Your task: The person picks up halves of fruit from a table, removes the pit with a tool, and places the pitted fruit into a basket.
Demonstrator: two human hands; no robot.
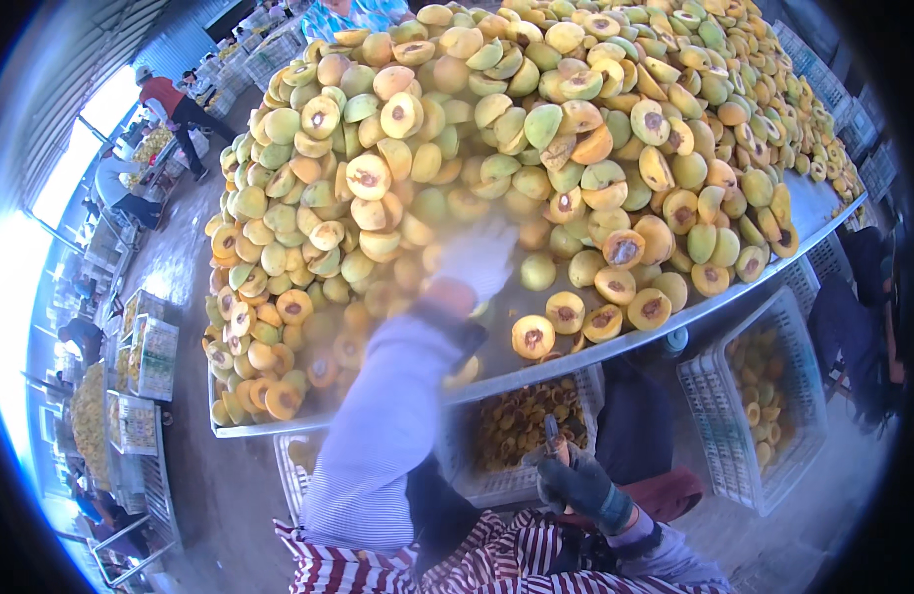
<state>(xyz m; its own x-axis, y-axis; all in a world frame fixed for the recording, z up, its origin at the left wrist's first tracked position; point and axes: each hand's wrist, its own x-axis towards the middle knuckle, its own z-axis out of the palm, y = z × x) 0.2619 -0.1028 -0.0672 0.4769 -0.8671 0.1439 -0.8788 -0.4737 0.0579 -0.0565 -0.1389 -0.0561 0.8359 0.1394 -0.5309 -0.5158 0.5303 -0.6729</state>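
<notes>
Stone-fruit halves (pixel 542 125) heap on the metal counter (pixel 815 206), where the left hand (pixel 474 261), its grip too blurred to judge, would best take loose outer pieces, while the right hand (pixel 585 487), below the counter's front edge, closes its grip around a small tool (pixel 551 433).

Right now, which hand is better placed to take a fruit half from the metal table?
Probably the left hand: though blurred, it is stretched out over the metal table, close to the piled fruit halves. The right hand is short of the table's edge and appears to hold a small tool.
</notes>
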